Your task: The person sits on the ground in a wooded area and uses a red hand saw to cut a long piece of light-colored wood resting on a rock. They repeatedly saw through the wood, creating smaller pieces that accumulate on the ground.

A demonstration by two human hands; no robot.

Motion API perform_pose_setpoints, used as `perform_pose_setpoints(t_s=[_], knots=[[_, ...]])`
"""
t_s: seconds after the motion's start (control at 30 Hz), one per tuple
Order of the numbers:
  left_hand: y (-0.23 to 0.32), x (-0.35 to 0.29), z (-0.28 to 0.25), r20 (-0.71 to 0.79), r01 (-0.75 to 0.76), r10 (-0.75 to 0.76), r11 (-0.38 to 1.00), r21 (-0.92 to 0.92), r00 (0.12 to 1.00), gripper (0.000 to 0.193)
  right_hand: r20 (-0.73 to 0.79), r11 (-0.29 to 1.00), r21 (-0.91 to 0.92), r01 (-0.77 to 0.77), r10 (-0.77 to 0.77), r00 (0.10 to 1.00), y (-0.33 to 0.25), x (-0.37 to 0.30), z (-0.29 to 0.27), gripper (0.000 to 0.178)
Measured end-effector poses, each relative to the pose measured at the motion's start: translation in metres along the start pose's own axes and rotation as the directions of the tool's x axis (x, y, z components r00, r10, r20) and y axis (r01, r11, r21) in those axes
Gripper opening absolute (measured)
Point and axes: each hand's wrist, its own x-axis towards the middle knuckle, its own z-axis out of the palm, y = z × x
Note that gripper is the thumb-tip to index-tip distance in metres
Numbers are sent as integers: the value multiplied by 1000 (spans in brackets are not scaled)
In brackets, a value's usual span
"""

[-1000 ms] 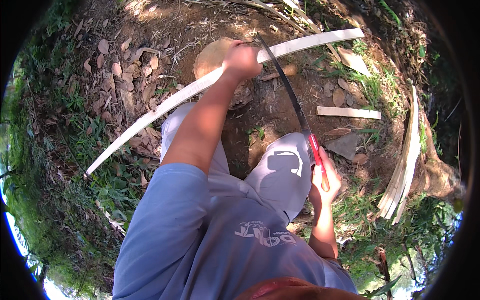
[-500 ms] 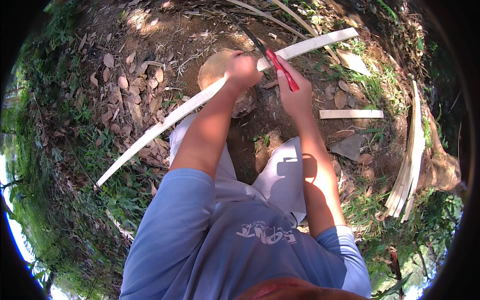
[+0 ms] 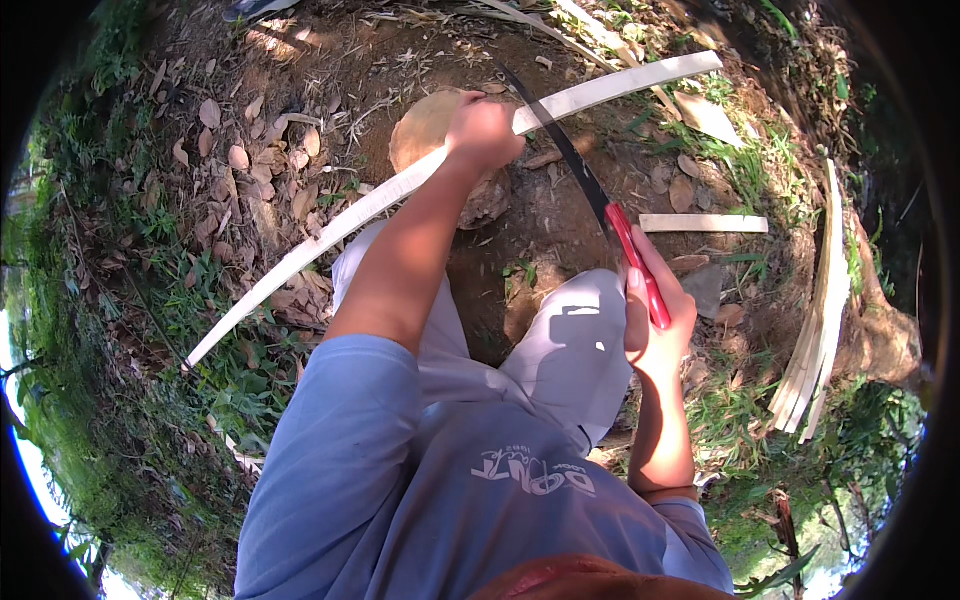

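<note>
A long pale wooden strip (image 3: 620, 85) lies across the top of a round log stump (image 3: 420, 132). My left hand (image 3: 484, 133) is closed round it, pressing it down above the stump. To the right of that hand, the dark, narrow blade of a hand saw (image 3: 580, 165) crosses the strip. My right hand (image 3: 664, 312) grips the saw's red handle, beside my right knee. How deep the blade sits in the wood cannot be made out.
A short pale offcut (image 3: 703, 223) lies right of the saw. Farther right is a bundle of thin strips (image 3: 815, 320). A flat wood piece (image 3: 708, 118) and more strips (image 3: 550, 38) lie at the far side. Dry leaves (image 3: 238, 157) cover the left ground.
My right hand has drawn the saw back toward my body and to the right, so more blade shows on the near side of the strip. My left hand stays nearly in place.
</note>
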Motion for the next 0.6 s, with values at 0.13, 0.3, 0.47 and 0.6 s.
perform_pose_setpoints(t_s=[0.13, 0.3, 0.47, 0.6], knots=[[-3, -2, -5, 20, 2, -2, 1000, 4, 1000, 30, 33, 979, 116, 168, -173, 984, 8, 113, 86, 40], [3, 6, -2, -43, -42, 39, 997, -71, 998, 31, -23, 965, 164, 204, -203, 979, 25, 176, 125, 39], [-2, 5, 0, 24, -9, 9, 1000, -18, 1000, 27, -121, 942, 188, 278, -258, 958, 82, 99, 102, 41], [-5, 4, 5, 20, -4, 4, 1000, 2, 1000, 24, -81, 998, 7, 61, -60, 995, 125, -8, 52, 43]])
